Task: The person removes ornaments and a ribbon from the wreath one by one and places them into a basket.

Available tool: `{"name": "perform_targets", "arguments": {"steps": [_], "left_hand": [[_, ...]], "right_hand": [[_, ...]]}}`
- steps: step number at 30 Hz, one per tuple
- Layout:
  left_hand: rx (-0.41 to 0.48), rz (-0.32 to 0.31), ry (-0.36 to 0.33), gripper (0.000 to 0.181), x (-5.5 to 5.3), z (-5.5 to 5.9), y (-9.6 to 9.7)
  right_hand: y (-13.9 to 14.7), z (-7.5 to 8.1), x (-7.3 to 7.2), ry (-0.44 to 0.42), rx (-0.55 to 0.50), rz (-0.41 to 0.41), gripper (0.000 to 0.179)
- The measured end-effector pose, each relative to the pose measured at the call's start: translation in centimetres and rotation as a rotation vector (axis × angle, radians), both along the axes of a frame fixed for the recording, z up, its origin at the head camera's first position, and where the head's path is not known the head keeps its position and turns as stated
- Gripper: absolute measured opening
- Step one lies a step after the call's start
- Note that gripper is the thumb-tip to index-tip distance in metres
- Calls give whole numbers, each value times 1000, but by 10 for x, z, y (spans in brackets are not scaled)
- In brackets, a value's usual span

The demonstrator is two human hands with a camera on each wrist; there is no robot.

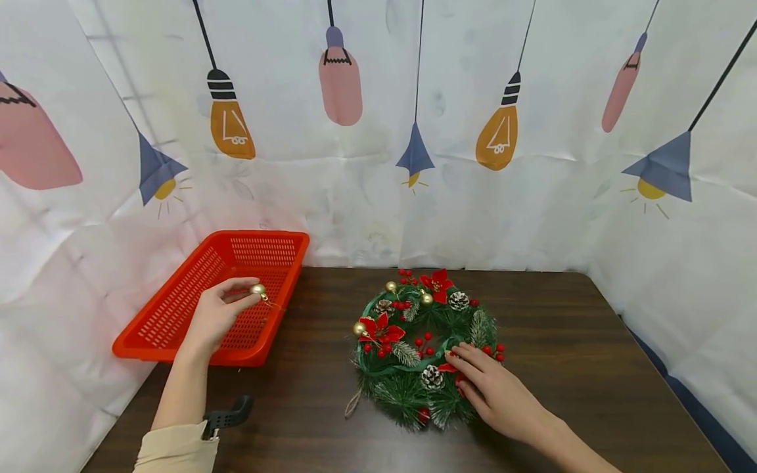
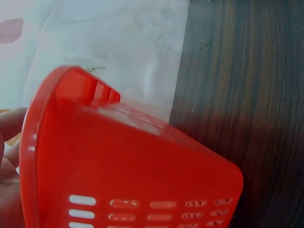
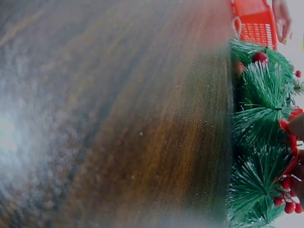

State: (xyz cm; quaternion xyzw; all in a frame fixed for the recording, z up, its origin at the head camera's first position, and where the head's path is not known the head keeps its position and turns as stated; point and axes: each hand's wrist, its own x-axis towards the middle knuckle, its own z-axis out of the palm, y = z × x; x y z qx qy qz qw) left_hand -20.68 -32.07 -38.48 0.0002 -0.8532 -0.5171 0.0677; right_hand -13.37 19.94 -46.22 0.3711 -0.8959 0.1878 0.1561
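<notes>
A gold bauble [image 1: 258, 289] is sitting between the thumb and fingertips of the left hand [image 1: 220, 310], which is pinching it over the right side of a red perforated plastic basket [image 1: 239, 357]; a thin gold wire is trailing from the bauble toward four o'clock. Between three and four o'clock from there, a green Christmas wreath [image 1: 396, 392] is lying on the dark wooden worktop [image 1: 568, 341]. The right hand [image 1: 503, 394] is resting straight, unclenched fingers on the wreath's four o'clock side, touching red petals. Around the wreath, a red poinsettia [image 1: 436, 285] is showing at twelve, a frosted pine cone [image 1: 458, 301] near two, another pine cone [image 1: 432, 377] at six, and a twine loop [image 1: 353, 404] is sticking out at eight. Beyond, a lamp-printed white curtain [image 1: 532, 223] is hanging behind the worktop.
</notes>
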Motion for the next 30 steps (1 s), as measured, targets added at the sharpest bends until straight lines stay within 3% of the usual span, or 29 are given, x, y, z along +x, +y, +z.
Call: {"name": "perform_targets", "arguments": {"steps": [15,22,30], "left_hand": [[-14,114,-61,53,3,2,-14],[-161,25,-43,53,5,3,-11],[-194,-31,-1,51,3,6,-2]], "right_hand": [[-1,0,0,-19,-3,-5,50],[0,-1,2,-27,6,-8,50],[0,1,1,-25,3,-8,50]]}}
